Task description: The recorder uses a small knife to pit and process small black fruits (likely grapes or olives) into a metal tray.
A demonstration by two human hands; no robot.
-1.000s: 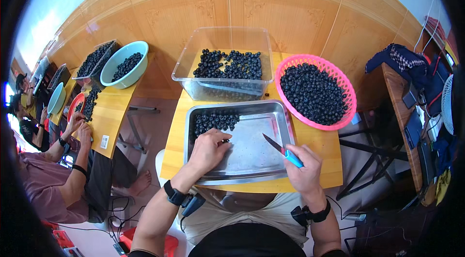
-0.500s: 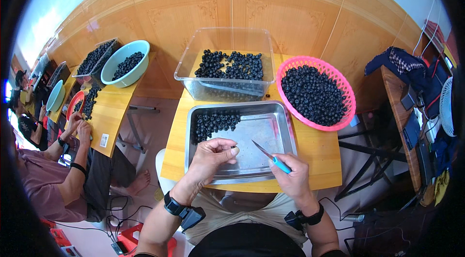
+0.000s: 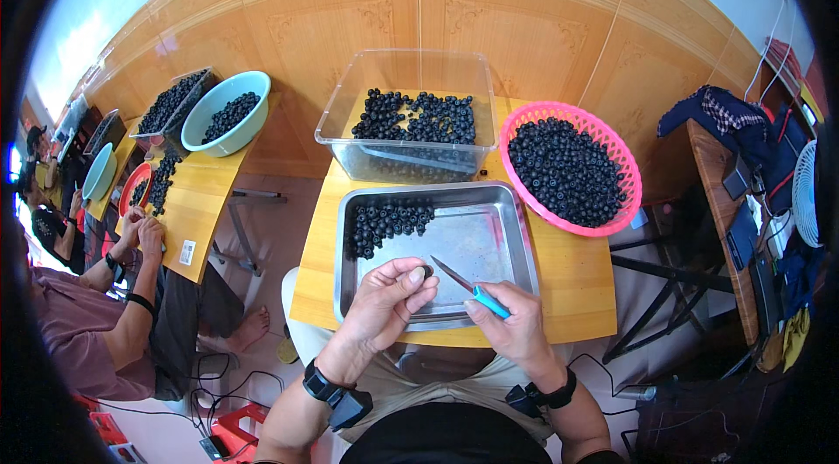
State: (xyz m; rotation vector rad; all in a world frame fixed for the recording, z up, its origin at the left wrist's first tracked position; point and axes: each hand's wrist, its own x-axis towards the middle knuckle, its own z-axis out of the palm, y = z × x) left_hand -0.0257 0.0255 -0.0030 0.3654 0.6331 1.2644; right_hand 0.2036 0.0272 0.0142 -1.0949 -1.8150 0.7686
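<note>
Between the thumb and fingers of my left hand [image 3: 391, 301] is one dark blueberry [image 3: 426, 272]. My right hand [image 3: 511, 322] grips a small knife by its blue handle [image 3: 491, 301]. Its thin blade [image 3: 451, 272] points up and left, the tip close to the berry; I cannot tell whether they touch. Both hands are over the near part of a steel tray [image 3: 522, 228]. Many blueberries [image 3: 387, 225] lie in the tray's far left corner.
Behind the tray stands a clear plastic bin [image 3: 404, 155] with blueberries. A pink basket [image 3: 634, 169] full of blueberries is at the right on the wooden table [image 3: 572, 294]. At the left, a co-worker [image 3: 105, 324] sits by another table with a teal bowl [image 3: 262, 119].
My left hand has turned and shifted right, bringing the berry into view. The knife in my right hand has moved left, its tip now near the berry.
</note>
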